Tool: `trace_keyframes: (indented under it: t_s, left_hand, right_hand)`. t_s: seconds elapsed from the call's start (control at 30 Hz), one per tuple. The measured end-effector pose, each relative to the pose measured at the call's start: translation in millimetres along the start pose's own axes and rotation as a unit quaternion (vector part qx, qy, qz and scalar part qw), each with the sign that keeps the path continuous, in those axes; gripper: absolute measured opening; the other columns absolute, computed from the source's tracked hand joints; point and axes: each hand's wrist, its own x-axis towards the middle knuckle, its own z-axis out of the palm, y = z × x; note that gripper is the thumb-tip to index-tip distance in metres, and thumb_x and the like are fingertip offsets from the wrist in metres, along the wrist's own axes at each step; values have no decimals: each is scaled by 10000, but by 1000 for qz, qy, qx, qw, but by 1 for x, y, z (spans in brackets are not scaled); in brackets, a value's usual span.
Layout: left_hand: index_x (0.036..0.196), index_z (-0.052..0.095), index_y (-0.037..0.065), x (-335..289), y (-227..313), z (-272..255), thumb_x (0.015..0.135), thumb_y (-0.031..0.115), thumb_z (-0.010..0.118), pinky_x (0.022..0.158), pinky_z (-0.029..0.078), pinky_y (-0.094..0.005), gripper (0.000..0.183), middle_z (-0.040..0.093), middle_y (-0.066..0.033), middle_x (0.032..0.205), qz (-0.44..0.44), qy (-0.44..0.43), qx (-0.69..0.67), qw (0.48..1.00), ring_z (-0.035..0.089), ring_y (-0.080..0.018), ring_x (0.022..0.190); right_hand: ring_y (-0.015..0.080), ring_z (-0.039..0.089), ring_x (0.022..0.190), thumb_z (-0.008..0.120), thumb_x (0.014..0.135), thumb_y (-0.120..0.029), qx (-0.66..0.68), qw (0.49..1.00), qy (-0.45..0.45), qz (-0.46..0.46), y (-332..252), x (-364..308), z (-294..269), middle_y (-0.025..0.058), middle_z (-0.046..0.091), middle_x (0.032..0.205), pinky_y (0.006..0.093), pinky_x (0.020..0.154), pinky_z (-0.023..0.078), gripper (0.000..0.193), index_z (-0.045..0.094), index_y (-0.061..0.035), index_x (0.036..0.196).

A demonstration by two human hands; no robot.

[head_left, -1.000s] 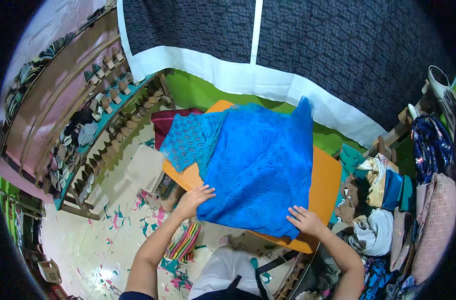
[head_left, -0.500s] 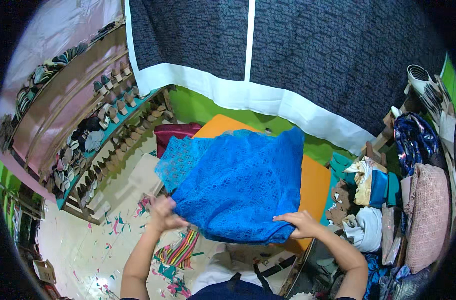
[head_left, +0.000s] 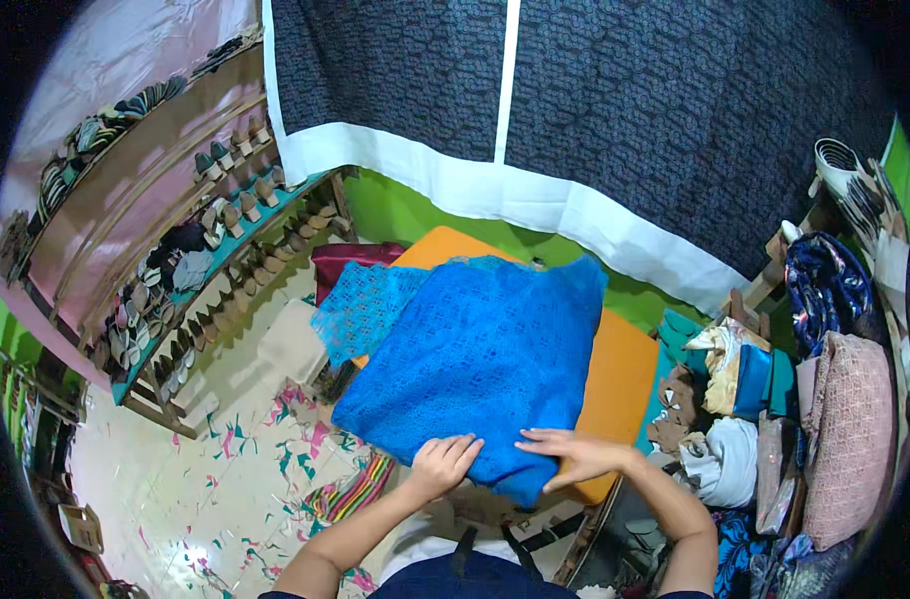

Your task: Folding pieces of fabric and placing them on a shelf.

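A wide piece of bright blue lace fabric (head_left: 475, 349) lies spread over an orange table (head_left: 619, 399), its near edge hanging toward me. My left hand (head_left: 447, 467) is at that near edge, fingers curled on the lace with the thumb mostly hidden. To its right, my right hand (head_left: 580, 457) rests on the near right corner, its fingers stretched out and the thumb apart. The lace is wrinkled between the two hands. A lighter turquoise lace piece (head_left: 365, 304) sticks out from under the blue one at the left.
A wooden rack (head_left: 190, 290) with rows of shoes runs along the left wall. Colourful scraps (head_left: 295, 464) litter the floor beside striped cloth (head_left: 350, 489). Folded fabrics (head_left: 724, 459) and a pink textured roll (head_left: 844, 439) are piled at the right. A dark patterned curtain (head_left: 654, 130) hangs behind.
My left hand has moved right, from the lace's left corner to the middle of its near edge. My right hand has shifted slightly left, and the raised lace has settled flatter.
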Motion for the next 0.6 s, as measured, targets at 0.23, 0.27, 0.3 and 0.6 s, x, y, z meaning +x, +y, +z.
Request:
trace_keyframes:
  t_s: [0.23, 0.27, 0.3, 0.6]
  left_hand:
    - [1001, 581, 137, 8, -5, -37, 694, 170, 545, 583, 432, -244, 311, 602, -13, 927, 132, -33, -43, 990, 558, -102, 704]
    - [1009, 578, 136, 12, -3, -47, 687, 173, 544, 569, 427, -241, 326, 602, -12, 929, 145, -58, -58, 986, 549, -102, 686]
    - [1017, 575, 136, 18, -3, -57, 680, 175, 544, 556, 421, -238, 341, 602, -10, 930, 158, -84, -73, 981, 540, -101, 668]
    - [1026, 553, 172, 119, -12, -100, 724, 214, 522, 567, 397, -242, 306, 524, 47, 707, 237, -220, -51, 945, 532, -101, 639]
  right_hand:
    - [311, 113, 1340, 375, 893, -446, -101, 979, 150, 90, 61, 73, -42, 43, 192, 1449, 623, 997, -29, 535, 272, -235, 1374]
    - [301, 95, 1345, 358, 899, -447, -145, 974, 138, 108, 68, 88, -35, 40, 182, 1452, 609, 1005, -38, 531, 262, -238, 1377]
    - [292, 93, 1346, 311, 903, -479, -147, 976, 87, 133, 75, 97, -21, 28, 163, 1457, 610, 1005, -40, 541, 222, -255, 1388]
    - [261, 118, 1343, 168, 892, -570, 104, 988, 9, 111, 93, 108, 81, 43, 133, 1465, 571, 1032, 9, 643, 138, -189, 1409]
